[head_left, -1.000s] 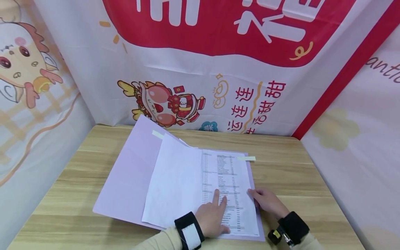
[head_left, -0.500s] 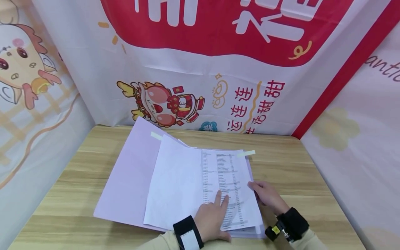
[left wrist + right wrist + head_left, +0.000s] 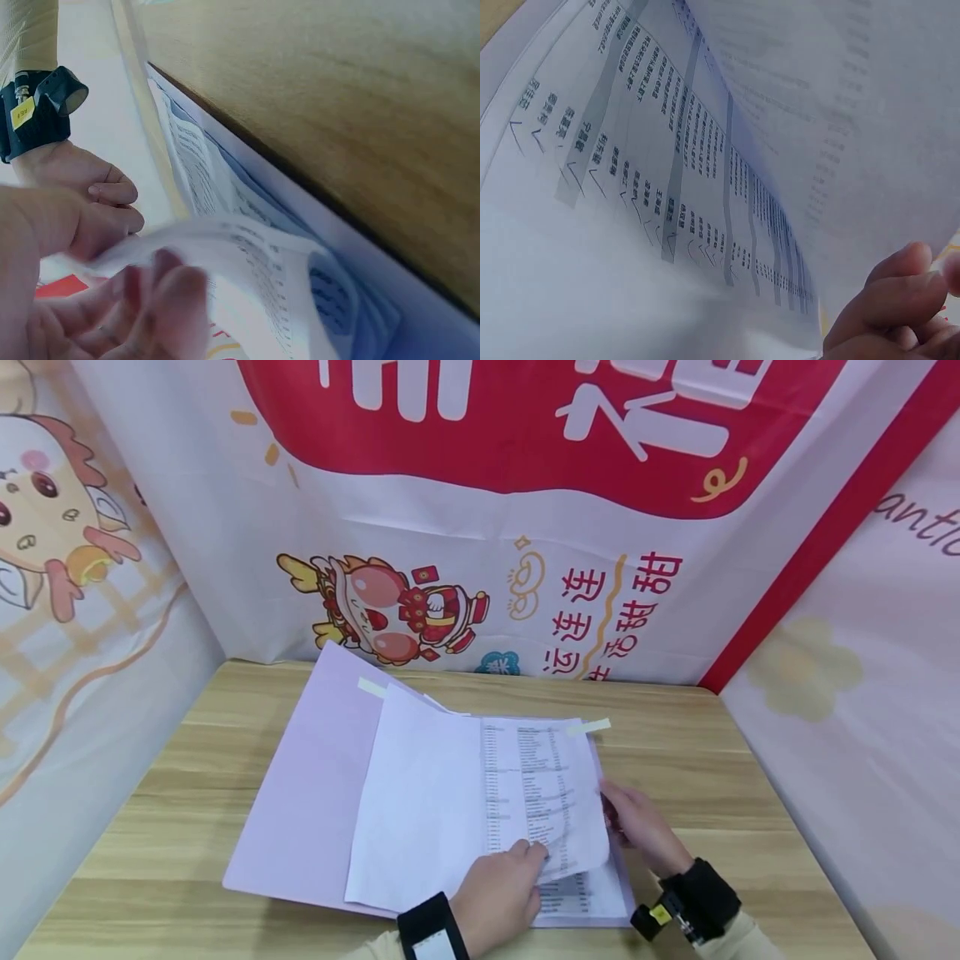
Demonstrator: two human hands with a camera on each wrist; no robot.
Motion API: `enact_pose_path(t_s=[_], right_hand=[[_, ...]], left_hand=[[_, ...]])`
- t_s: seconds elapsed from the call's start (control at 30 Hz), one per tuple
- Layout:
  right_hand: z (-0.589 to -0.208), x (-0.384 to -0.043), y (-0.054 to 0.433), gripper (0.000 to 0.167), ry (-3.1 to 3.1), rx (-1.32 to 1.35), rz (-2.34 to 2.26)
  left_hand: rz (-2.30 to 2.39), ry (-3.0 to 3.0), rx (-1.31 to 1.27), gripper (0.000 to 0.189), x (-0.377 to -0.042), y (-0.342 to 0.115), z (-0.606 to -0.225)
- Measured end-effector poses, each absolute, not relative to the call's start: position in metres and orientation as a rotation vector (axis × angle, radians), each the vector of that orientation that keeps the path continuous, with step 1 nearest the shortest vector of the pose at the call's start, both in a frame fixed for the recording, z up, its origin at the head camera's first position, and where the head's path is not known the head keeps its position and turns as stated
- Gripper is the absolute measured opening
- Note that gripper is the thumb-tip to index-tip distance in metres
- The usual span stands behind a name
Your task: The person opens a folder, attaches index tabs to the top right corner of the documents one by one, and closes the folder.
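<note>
A lilac folder (image 3: pixel 288 818) lies spread on the table, its left cover raised and a blank white page (image 3: pixel 416 802) turned to the left. On its right half is a printed sheet (image 3: pixel 540 760), its lower corner lifted and curled over another printed page (image 3: pixel 573 906). My left hand (image 3: pixel 498 893) pinches this sheet near its lower edge; in the left wrist view the paper runs between thumb and fingers (image 3: pixel 176 300). My right hand (image 3: pixel 641 827) holds the sheet's right edge, fingers curled (image 3: pixel 900 300). Printed rows with pen ticks (image 3: pixel 630 195) show beneath the raised sheet.
A pale tab (image 3: pixel 590 727) sticks out at the sheet's top right, and another tab (image 3: pixel 372 687) is on the left cover. The wooden table (image 3: pixel 172 827) meets a printed cloth backdrop (image 3: pixel 420 510) behind, with cloth walls at both sides.
The printed sheet's lower right corner has risen and curled upward, uncovering the page below. My right hand has slid up the edge; my left hand's extended fingers have bent in to pinch the sheet.
</note>
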State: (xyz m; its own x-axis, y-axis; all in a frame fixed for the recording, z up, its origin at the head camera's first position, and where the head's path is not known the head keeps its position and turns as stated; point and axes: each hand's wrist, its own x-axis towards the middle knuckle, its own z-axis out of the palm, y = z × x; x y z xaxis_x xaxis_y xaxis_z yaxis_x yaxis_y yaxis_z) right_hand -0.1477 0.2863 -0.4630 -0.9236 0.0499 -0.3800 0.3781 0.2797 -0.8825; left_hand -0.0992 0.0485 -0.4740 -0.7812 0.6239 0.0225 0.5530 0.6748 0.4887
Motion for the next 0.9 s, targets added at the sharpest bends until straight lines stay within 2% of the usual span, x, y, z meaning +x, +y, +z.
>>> enact_pose_path(t_s=[0.13, 0.43, 0.7, 0.9], right_hand=[[-0.465, -0.150, 0.284, 0.048, 2.224, 0.391, -1.780], [-0.477, -0.156, 0.279, 0.038, 2.296, 0.309, -1.620], [-0.471, -0.177, 0.248, 0.033, 2.419, 0.056, -1.488], [-0.461, -0.193, 0.213, 0.028, 2.669, -0.257, -1.304]], left_hand=[[0.836, 2.762, 0.939, 0.040, -0.097, 0.043, -0.475], [0.910, 2.741, 0.869, 0.065, -0.089, 0.029, -0.470], [0.933, 2.831, 0.851, 0.088, -0.079, 0.011, -0.465], [0.944, 2.943, 0.792, 0.097, -0.074, 0.000, -0.468]])
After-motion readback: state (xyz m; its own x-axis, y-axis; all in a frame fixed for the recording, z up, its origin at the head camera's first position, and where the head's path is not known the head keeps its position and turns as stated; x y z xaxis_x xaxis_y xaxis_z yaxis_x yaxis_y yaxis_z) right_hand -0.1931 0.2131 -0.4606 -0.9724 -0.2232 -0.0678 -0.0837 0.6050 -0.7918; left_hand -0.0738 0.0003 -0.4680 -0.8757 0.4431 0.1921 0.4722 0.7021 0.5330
